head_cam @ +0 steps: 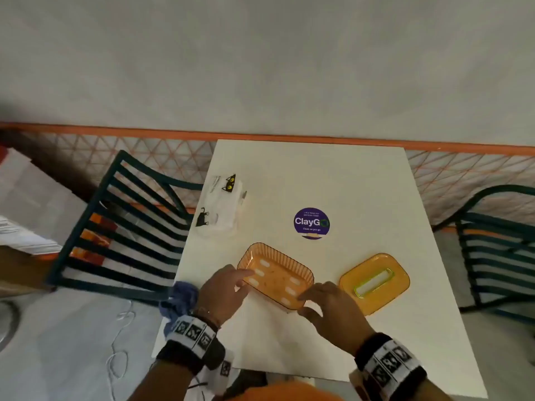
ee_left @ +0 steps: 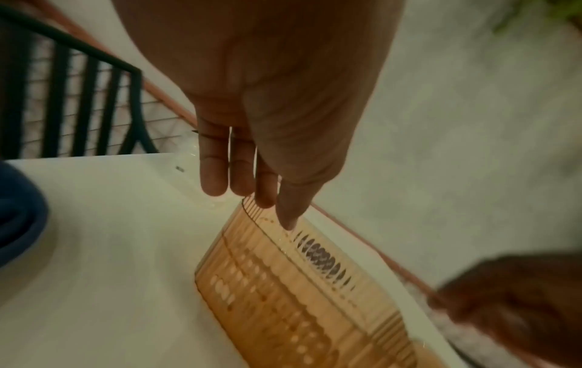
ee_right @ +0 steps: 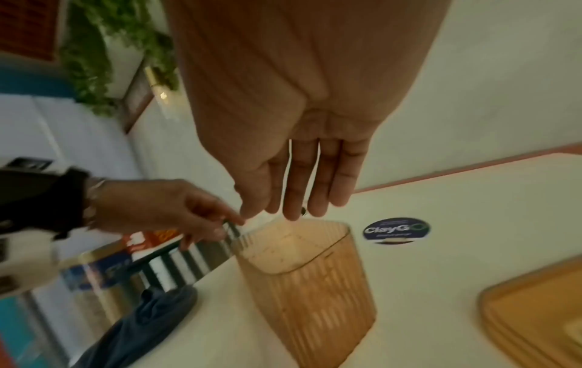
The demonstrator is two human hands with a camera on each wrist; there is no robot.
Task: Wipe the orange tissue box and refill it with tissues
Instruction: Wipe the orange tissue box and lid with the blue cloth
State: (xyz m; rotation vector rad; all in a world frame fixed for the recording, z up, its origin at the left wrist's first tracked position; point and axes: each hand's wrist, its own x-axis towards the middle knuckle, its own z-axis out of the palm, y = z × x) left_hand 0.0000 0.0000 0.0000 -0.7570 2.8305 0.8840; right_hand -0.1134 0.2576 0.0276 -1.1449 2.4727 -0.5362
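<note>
While both hands flank it, the open orange tissue box [head_cam: 276, 277] sits near the table's [head_cam: 333, 180] near edge, lid [head_cam: 375, 280] just right.
Left hand [head_cam: 224, 287] and right hand [head_cam: 333, 306]: fingers straight, touching the rim, gripping nothing. Risk: light box could skid off; tissue pack [head_cam: 221, 208] lies far-left.

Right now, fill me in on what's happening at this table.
A person has the orange tissue box open on the white table, one hand at each end. The left hand has straight fingers at the rim; the right hand reaches the near end with fingers extended. The box holds no tissues. Its lid lies to the right, a blue cloth at the table's left edge, and a tissue pack further back.
</note>
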